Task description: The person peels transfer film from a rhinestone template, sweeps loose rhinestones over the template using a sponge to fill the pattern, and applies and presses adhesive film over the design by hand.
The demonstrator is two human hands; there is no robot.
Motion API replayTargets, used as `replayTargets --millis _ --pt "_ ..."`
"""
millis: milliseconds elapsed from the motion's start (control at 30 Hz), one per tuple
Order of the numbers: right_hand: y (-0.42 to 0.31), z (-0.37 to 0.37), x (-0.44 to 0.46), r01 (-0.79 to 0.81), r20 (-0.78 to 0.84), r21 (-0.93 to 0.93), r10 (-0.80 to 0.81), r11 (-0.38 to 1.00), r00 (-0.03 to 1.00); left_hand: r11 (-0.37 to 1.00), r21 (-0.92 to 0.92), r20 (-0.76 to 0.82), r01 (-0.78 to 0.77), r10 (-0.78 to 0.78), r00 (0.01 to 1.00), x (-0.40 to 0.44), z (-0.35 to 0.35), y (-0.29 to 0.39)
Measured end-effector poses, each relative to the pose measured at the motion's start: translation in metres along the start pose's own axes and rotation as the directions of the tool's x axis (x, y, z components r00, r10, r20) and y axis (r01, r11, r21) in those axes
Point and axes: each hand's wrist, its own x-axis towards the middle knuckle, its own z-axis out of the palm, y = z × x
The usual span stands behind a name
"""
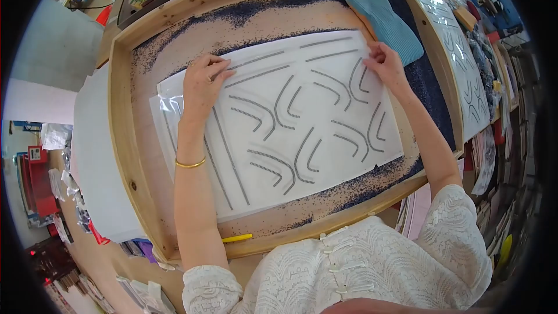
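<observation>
A white sheet (pixel 273 139) with dark dotted lines and curved shapes lies in a shallow wooden tray (pixel 125 139), under what looks like a clear film. My left hand (pixel 204 84) is over the sheet's upper left part, thumb and fingertips apart above the long lines. Near the upper right corner, my right hand (pixel 383 65) has its thumb and fingers pinched together at the sheet's edge; what lies between them is too small to make out. Just above that hand rests a folded teal cloth (pixel 386 20).
Dark granules (pixel 427 90) are spread along the tray's right side and around the sheet. A yellow tool (pixel 237 238) lies at the near edge. White boards stand on the left, and a patterned clear sheet (pixel 456 52) lies outside the tray on the right.
</observation>
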Motion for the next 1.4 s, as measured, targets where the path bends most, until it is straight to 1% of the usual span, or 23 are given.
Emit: replayTargets --millis 33,67,100,167,200,267,367,400,500,667,767,867,900,933,967,1000,1067,1100,1167,1267,1400 --pt "-0.015 0.003 0.002 0.029 -0.079 -0.054 -0.034 0.998 0.996 1.000 0.007 -0.005 0.002 -0.002 1.000 0.000 0.000 0.000" --pt "-0.038 0.004 0.004 0.135 -0.124 -0.202 -0.162 0.970 0.979 1.000 0.014 -0.006 0.008 -0.007 1.000 -0.001 -0.001 0.001" --pt "-0.045 0.010 0.010 0.237 -0.064 -0.149 -0.248 0.960 0.967 1.000 0.022 -0.008 0.011 -0.010 1.000 -0.001 -0.001 0.002" --pt "-0.055 0.023 0.028 0.417 0.046 -0.021 -0.416 0.909 0.908 0.997 0.062 -0.051 -0.040 0.043 0.998 -0.001 0.001 0.001" --pt "-0.063 0.034 0.035 0.442 0.082 -0.043 -0.438 0.896 0.895 0.994 0.085 -0.070 -0.065 0.071 0.995 0.000 0.002 0.001" --pt "-0.076 0.053 0.049 0.493 0.152 -0.086 -0.478 0.866 0.865 0.994 0.081 -0.070 -0.072 0.078 0.995 0.001 0.003 -0.001" --pt "-0.075 0.071 0.074 0.621 0.123 -0.188 -0.609 0.761 0.784 0.992 0.094 -0.086 -0.089 0.097 0.992 0.001 0.004 -0.001" --pt "-0.075 0.073 0.078 0.610 0.140 -0.212 -0.594 0.764 0.792 0.990 0.102 -0.095 -0.094 0.104 0.990 0.001 0.004 0.000" --pt "-0.077 0.077 0.084 0.594 0.196 -0.268 -0.561 0.758 0.804 1.000 0.003 -0.065 0.017 -0.016 0.998 0.000 0.005 0.000" --pt "-0.082 0.081 0.084 0.612 0.316 -0.318 -0.527 0.724 0.789 1.000 0.002 -0.083 -0.021 0.021 0.996 0.001 0.007 -0.002" --pt "-0.093 0.078 0.079 0.702 0.400 -0.440 -0.578 0.560 0.711 0.999 0.017 -0.100 -0.041 0.042 0.994 0.001 0.006 -0.002" --pt "-0.092 0.085 0.085 0.704 0.391 -0.435 -0.586 0.562 0.710 0.999 -0.005 -0.104 -0.037 0.036 0.994 0.001 0.007 -0.004" --pt "-0.097 0.093 0.084 0.624 0.355 -0.228 -0.533 0.748 0.768 0.999 -0.022 -0.104 -0.032 0.029 0.994 0.000 0.007 -0.004" --pt "-0.107 0.105 0.081 0.492 0.337 -0.003 -0.463 0.870 0.820 0.999 -0.022 -0.109 -0.029 0.026 0.994 0.000 0.007 -0.004" --pt "-0.116 0.115 0.078 0.323 0.337 0.220 -0.382 0.920 0.860 0.999 -0.024 -0.116 -0.030 0.027 0.993 0.001 0.007 -0.003" --pt "-0.134 0.117 0.072 0.240 0.444 0.294 -0.355 0.925 0.823 0.999 -0.027 -0.120 -0.030 0.027 0.992 0.001 0.007 -0.003" --pt "-0.180 0.112 0.055 0.043 0.642 0.404 -0.316 0.914 0.699 0.999 0.005 -0.122 -0.038 0.038 0.992 0.001 0.005 0.001" --pt "-0.188 0.119 0.054 0.083 0.671 0.384 -0.340 0.920 0.659 0.999 0.022 -0.125 -0.043 0.045 0.991 0.002 0.005 0.001" --pt "-0.199 0.129 0.053 0.171 0.727 0.348 -0.381 0.922 0.571 0.999 -0.006 -0.130 -0.040 0.039 0.991 0.003 0.005 0.000" --pt "-0.207 0.137 0.053 0.157 0.785 0.271 -0.313 0.950 0.534 0.999 -0.020 -0.144 -0.042 0.039 0.989 0.002 0.005 0.000" --pt "-0.206 0.143 0.051 0.181 0.777 0.284 -0.337 0.941 0.532 0.998 -0.002 -0.143 -0.065 0.064 0.988 0.003 0.003 0.000"
